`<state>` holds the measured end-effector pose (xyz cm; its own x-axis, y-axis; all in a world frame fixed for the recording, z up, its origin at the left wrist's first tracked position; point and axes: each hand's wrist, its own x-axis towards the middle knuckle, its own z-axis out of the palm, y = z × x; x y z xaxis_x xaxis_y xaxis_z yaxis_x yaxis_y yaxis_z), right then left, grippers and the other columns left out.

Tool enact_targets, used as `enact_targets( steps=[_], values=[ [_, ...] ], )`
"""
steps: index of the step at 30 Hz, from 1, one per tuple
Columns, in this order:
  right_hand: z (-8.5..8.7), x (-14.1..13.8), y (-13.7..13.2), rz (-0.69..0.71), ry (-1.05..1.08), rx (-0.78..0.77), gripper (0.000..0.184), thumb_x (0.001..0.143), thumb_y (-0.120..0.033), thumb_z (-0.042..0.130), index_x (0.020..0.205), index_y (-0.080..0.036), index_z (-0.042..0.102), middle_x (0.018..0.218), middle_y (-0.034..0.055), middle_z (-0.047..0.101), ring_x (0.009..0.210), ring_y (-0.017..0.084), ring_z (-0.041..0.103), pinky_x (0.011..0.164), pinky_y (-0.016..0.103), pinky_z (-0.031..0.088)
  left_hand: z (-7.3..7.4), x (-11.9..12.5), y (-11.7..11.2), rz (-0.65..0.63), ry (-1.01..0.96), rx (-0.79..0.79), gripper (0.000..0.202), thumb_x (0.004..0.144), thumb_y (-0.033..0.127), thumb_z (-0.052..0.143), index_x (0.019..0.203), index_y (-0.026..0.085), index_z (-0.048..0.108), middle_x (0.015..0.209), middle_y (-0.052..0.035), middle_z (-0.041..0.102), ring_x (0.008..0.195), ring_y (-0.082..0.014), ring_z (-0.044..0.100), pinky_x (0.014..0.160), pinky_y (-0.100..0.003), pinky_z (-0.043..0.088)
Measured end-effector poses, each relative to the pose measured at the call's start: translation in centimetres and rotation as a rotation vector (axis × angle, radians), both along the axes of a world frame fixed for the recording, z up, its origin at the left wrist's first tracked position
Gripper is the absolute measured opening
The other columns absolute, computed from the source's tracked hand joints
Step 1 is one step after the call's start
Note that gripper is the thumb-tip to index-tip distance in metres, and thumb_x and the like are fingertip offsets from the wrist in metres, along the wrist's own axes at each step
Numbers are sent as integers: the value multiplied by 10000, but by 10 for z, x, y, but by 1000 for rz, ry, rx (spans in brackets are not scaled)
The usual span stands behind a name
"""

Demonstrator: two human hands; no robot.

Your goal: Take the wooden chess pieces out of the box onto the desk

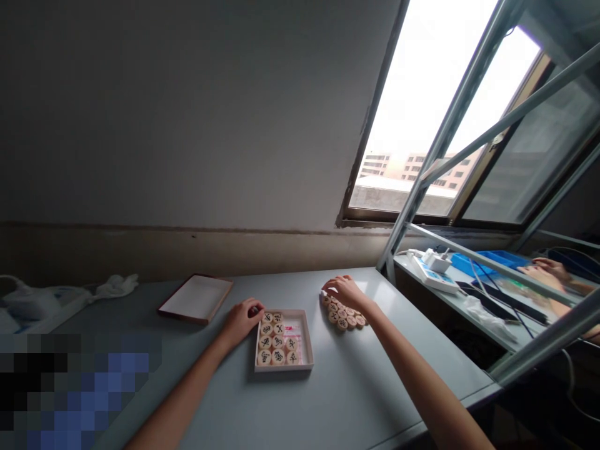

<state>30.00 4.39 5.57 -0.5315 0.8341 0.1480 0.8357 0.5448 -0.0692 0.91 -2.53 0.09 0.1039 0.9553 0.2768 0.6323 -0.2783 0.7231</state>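
- A grey wall (pixel 187 125) rises beyond the open white box (pixel 284 368), darkest toward the top.
- The grey table (pixel 225 412) spreads under the box and out on every side of it.
- A bright window (pixel 412 125) lies beyond the box, up to the right (buildings show through the glass).
- A metal frame (pixel 451 122) slants up, well to the right of the box.
- A shallow lid (pixel 199 297), pale inside and darker-rimmed, rests left of the box and a little beyond it.
- The right hand (pixel 347 291) is right of the box, fingers bent down narrowly at the loose group's far edge; I cannot tell whether it grips a piece.
- The left hand (pixel 242 319) curls narrowly at the box's far left corner (any hold is unclear).
- Loose round pieces (pixel 344 314) cluster right of the box.
- Boxed round pieces (pixel 278 342) fill its left and middle, two more standing near right.
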Motion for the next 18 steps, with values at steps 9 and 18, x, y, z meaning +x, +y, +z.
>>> enact_targets(
  steps=[9, 18],
  values=[
    [-9, 20, -2, -42, 223, -15, 242, 850, -255, 424, 1014, -205, 595, 1014, 49, 626, 894, 171, 575, 839, 307, 394, 0, 0, 0, -7, 26, -13, 214, 728, 303, 447, 707, 162, 606, 774, -51, 618, 701, -162, 550, 658, -244, 404],
    [16, -66, -78, 424, 202, -293, 192, 815, -270, 517, 978, -238, 614, 966, 20, 627, 825, 146, 575, 732, 250, 428, 0, -1, 0, 2, 27, -22, 187, 728, 273, 466, 712, 157, 612, 763, -44, 611, 682, -149, 543, 654, -233, 403]
  ],
)
